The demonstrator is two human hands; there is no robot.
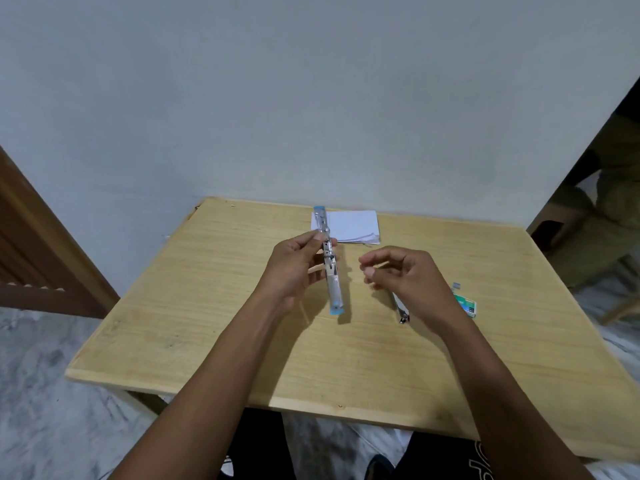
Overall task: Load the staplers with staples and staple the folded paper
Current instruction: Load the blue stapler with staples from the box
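Holding the opened blue stapler [329, 261] above the table [214, 327], your left hand [294, 268] grips its middle; your right hand [405, 275] hovers beside it, fingertips pinched, contents too small to tell; folded paper [353, 226] lies behind; a second stapler [401, 311] and staple box [467, 305] sit under your right wrist.

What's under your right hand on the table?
Under the right hand, a silver metal stapler lies on the wooden table, only its near end showing. Beside it a green staple box pokes out; the rest is covered.
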